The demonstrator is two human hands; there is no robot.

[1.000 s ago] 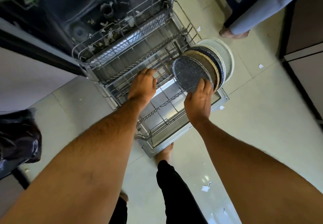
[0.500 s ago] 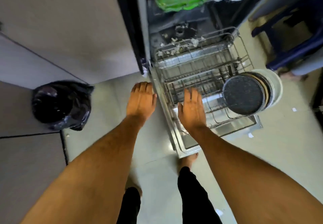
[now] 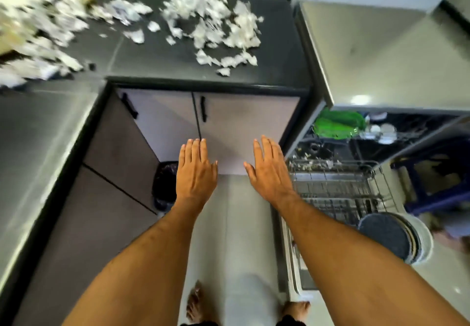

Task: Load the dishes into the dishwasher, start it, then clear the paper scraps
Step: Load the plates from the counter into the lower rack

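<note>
**Empty hands between rack and worktop**

Both hands hang in the air with fingers straight and nothing in them: the left hand [image 3: 195, 173] and the right hand [image 3: 267, 170] are held out flat in front of the cabinet doors [image 3: 241, 122], just left of the dishwasher [image 3: 381, 132]. That posture suits a pause between loads, ready to reach for whatever comes next.

The dishwasher stands open with its lower rack [image 3: 338, 190] pulled out, which keeps the slots reachable. Several plates [image 3: 389, 236] stand on edge at the rack's near right corner, packed face to face, the dark speckled one foremost. Standing them upright saves room, and most of the rack is bare wire. Inside the dishwasher, above the rack, sits a green dish [image 3: 338, 124] with pale crockery beside it.

The paper scraps [image 3: 216, 25] lie scattered over the dark worktop [image 3: 274, 53], left of and beyond the dishwasher, untouched. A black bin bag [image 3: 165, 185] sits on the floor left of the dishwasher, under the worktop's corner, probably placed there to take them.

Judging by this, loading may be nearly over; starting the machine and clearing remain.
</note>
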